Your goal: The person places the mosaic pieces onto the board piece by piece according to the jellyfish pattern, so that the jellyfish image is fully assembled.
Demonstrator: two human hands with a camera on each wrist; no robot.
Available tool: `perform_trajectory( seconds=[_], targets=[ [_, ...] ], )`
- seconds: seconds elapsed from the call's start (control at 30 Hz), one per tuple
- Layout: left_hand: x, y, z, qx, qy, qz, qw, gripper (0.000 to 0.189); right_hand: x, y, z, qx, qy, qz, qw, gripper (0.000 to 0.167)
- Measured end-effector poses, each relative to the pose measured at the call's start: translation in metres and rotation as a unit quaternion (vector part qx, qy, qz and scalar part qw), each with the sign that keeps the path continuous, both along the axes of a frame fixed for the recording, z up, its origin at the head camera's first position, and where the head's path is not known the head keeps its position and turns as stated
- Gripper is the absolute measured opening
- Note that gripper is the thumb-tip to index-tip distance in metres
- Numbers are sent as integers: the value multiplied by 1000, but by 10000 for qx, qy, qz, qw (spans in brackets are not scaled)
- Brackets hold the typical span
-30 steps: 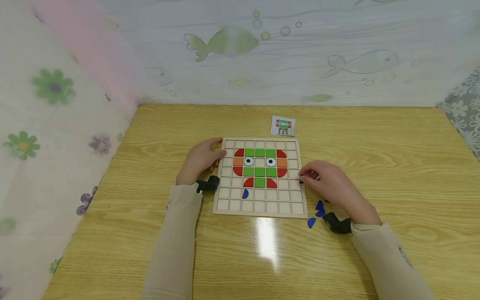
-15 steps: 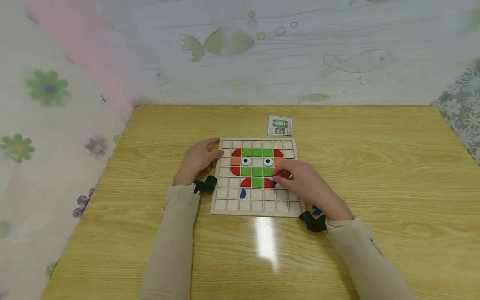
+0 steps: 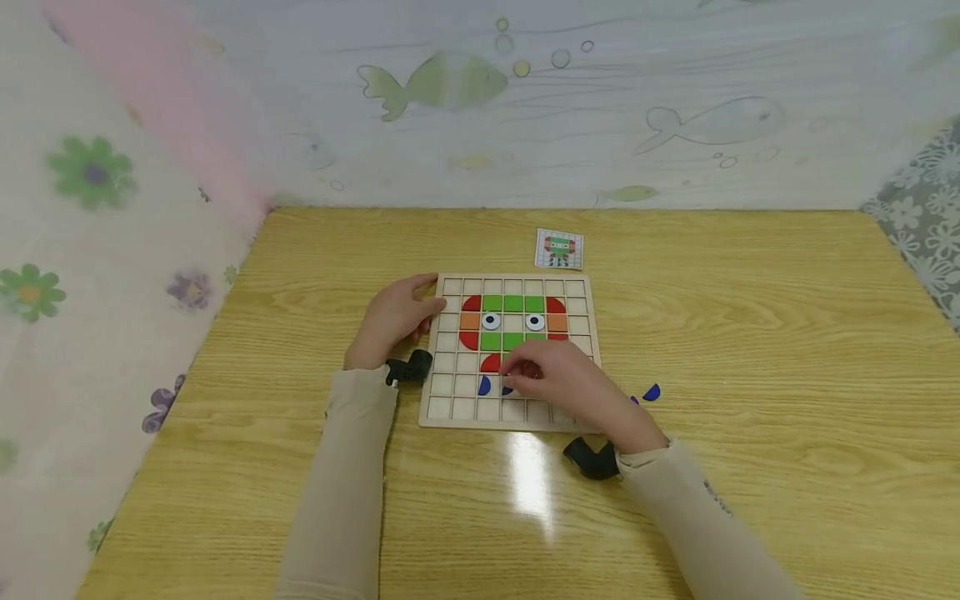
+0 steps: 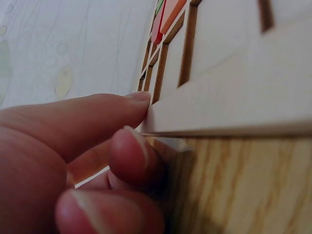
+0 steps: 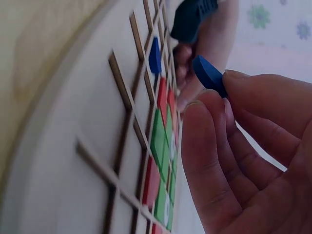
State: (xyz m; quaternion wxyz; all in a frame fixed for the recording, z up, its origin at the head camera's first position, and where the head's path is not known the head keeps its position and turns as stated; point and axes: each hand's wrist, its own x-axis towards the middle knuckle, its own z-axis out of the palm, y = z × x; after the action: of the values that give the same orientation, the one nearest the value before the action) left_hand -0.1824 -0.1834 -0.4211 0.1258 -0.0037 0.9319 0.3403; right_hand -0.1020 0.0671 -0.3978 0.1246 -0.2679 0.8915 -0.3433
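Observation:
A square wooden grid board (image 3: 463, 408) bears red, green and orange tiles and two eye discs (image 3: 491, 321) that form a face. My left hand (image 3: 395, 321) holds its upper left edge; in the left wrist view the thumb (image 4: 122, 105) lies on the rim, other fingers curled beside it. Between thumb and fingertips my right hand (image 3: 561, 377) pinches a blue half-circle tile (image 5: 208, 77), above the row under the red pieces. Left of it, another blue half-circle (image 3: 484, 385) lies in a cell. My right hand hides some lower cells and tiles.
Behind the board lies a small pattern card (image 3: 558, 249) printed with a similar figure. Loose blue half-circles (image 3: 652, 392) are on the table right of the board, partly hidden by my right wrist. A patterned wall (image 3: 420, 150) borders the table's back edge.
My right hand has moved left from beyond the board's right edge to above its lower middle, carrying the blue half-circle tile. My left hand has stayed at the board's edge.

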Motion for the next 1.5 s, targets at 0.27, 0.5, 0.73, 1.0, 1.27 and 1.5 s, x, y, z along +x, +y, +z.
perform_trajectory(
  seconds=[0.27, 0.5, 0.73, 1.0, 1.27, 1.5],
  targets=[
    [-2, -2, -1, 24, -31, -35, 10000, 54, 7, -19, -8, 116, -25, 68, 9999, 4],
    [-2, -2, -1, 79, -36, -60, 9999, 54, 16, -29, -10, 402, 209, -46, 9990, 4],
    [-1, 0, 2, 130, -70, -34, 9999, 54, 21, -32, -12, 650, 503, -57, 9966, 6],
    [-3, 0, 2, 74, -25, -11, 10000, 55, 21, -32, -11, 726, 542, -138, 9958, 7],
    [-2, -1, 2, 114, -57, -28, 9999, 54, 14, -25, -9, 734, 584, -443, 9946, 9],
    [-3, -1, -1, 35, -33, 0, 10000, 54, 11, -22, -9, 712, 562, -391, 9951, 12]
  ],
)
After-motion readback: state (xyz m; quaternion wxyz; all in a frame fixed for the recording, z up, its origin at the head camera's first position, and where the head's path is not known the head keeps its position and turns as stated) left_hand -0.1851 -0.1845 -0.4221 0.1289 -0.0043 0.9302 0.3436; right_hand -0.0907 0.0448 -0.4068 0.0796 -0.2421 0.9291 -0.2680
